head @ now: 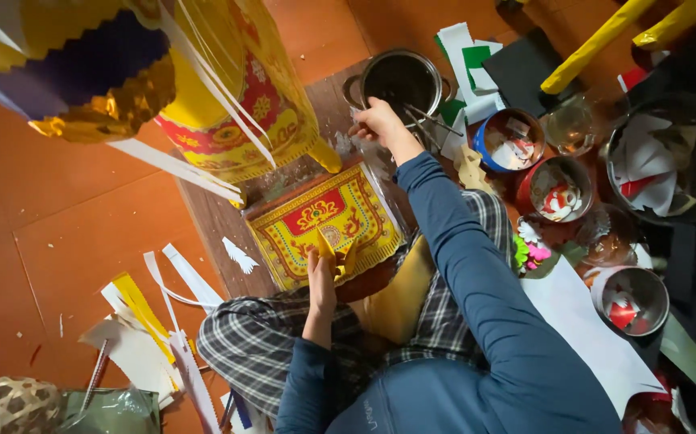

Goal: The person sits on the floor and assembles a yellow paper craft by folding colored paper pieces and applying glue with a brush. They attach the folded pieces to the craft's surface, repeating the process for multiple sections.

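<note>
The left hand point(321, 283) has its fingers closed on a folded yellow paper piece point(330, 251) over the red-and-yellow patterned sheet point(325, 225) — mid-decoration, it seems. Beyond it, the right hand point(380, 122) grips thin sticks point(427, 120) at the dark metal pot point(401, 79). Bowls of scraps point(512, 138) crowd the right — bare floor point(66, 241) lies left.

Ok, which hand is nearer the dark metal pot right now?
Right. The right hand is at the metal pot's near rim. The left hand is well below it, pinching a folded yellow paper piece on the red-and-yellow panel.
</note>
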